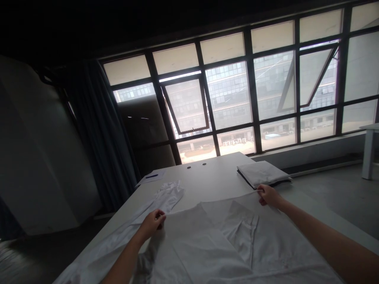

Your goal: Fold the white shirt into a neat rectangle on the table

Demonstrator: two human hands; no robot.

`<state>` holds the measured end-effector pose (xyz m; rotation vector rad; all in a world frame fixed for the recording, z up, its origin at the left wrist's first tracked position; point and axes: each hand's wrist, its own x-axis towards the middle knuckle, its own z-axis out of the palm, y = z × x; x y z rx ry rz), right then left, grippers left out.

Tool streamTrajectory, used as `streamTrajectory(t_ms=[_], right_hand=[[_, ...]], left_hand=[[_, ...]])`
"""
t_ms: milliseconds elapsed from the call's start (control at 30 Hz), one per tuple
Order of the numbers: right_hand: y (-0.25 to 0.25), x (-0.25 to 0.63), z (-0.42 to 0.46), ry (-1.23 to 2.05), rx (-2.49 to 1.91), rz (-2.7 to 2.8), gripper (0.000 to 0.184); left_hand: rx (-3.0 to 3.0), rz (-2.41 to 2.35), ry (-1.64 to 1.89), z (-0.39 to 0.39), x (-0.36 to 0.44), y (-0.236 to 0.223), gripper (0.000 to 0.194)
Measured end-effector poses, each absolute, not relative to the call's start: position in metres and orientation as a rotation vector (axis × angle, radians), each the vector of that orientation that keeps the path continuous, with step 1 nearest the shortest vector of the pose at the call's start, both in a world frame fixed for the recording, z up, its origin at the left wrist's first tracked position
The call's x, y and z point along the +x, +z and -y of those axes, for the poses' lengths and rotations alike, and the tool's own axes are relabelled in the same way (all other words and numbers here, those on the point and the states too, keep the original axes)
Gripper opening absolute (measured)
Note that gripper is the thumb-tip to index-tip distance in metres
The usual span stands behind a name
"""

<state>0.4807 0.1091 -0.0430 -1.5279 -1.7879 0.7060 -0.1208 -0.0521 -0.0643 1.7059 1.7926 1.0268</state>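
A white collarless garment, which looks like a lab coat point(204, 240), is stretched between my two hands over the near part of the table. My left hand point(154, 221) pinches its upper left edge at the shoulder. The upper right edge is pinched in my right hand point(265, 195), close to a folded stack of cloth. Between the hands the neckline opens in a V, with creased fabric below it on the right. The garment's lower part runs out of view at the bottom. Left of my left hand lies another crumpled white cloth point(168, 195), spread along the table's left side.
The white table point(213, 173) reaches toward the windows and has two round cable holes. Folded white and dark cloth point(262, 173) sits at its right edge. A pen on paper point(151, 176) lies far left. A dark curtain point(100, 138) hangs beyond; another white table point(368, 150) stands right.
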Motion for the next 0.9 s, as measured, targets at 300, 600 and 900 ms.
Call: streamTrajectory(t_ms=[300,600,900], right_hand=[[-0.036,0.526,-0.047,0.981,-1.144,1.684,0.051],[-0.077,0.565,0.043,0.603,-1.386,2.063,0.039],[-0.105,0.551,0.010,0.337,-1.270,2.116,0.033]], left_hand=[[1.941,-1.826,0.967,0.116,-0.126,-0.064,0.053],[2.281,-1.888,0.960,0.171,-0.131,-0.143,0.023],[2.384,-1.989,0.956,0.133,-0.132,-0.147,0.026]])
